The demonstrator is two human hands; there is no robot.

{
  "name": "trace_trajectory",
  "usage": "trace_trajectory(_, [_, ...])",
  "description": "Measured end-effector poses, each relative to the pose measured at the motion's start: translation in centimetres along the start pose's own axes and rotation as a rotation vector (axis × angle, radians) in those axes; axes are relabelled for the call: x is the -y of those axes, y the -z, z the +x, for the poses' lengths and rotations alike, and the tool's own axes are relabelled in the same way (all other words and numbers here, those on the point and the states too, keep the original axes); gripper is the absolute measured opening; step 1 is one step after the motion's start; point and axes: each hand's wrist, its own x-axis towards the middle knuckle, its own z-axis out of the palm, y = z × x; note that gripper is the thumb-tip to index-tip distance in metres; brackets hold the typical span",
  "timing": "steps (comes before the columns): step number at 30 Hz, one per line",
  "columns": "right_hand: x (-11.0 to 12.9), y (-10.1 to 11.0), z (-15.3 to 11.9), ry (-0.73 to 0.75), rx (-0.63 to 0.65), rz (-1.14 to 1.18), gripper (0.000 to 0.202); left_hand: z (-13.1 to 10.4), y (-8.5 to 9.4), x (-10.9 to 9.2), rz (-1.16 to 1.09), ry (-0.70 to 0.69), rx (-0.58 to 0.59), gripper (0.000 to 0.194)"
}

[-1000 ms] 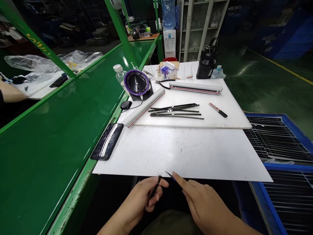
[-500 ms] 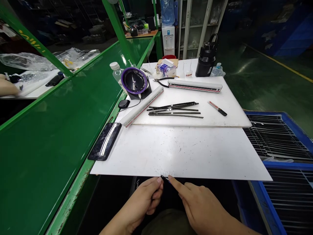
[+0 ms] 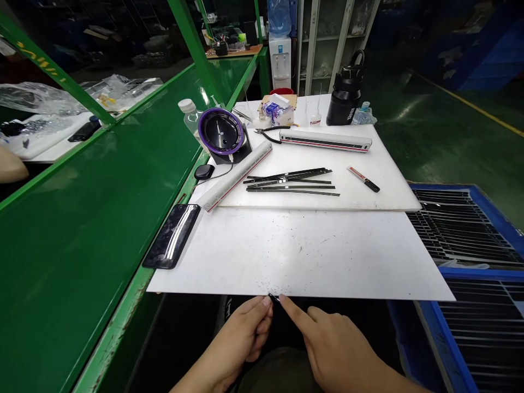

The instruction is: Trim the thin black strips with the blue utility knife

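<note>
Both hands are inching toward the white board (image 3: 303, 256), left hand (image 3: 245, 333) pinching a thin, light, stiff black strip (image 3: 273, 298), right hand (image 3: 331, 349) index-pointing, empty.

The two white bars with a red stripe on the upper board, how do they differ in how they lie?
The left bar lies slanted, its near end past the upper board's corner, beside the phone. The far bar lies crosswise, wholly on that board, near the black bottle. Both are long, white, red-striped, and clear of both hands.
</note>
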Motion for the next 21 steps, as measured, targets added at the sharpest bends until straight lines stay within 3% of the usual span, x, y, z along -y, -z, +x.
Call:
trace_trajectory(6, [0.45, -0.15, -0.12, -0.023, 0.064, -0.113, 0.097, -0.04, -0.14, -0.16, -0.003, -0.014, -0.004, 0.041])
trace_trajectory(13, [0.00, -0.35, -0.31, -0.026, -0.020, 0.126, 0.085, -0.11, -0.11, -0.07, -0.008, 0.000, -0.017, 0.037])
trace_trajectory(21, [0.55, 0.13, -0.14, -0.045, 0.041, 0.078, 0.085, 0.08, 0.01, 0.15, -0.005, -0.022, -0.015, 0.037])
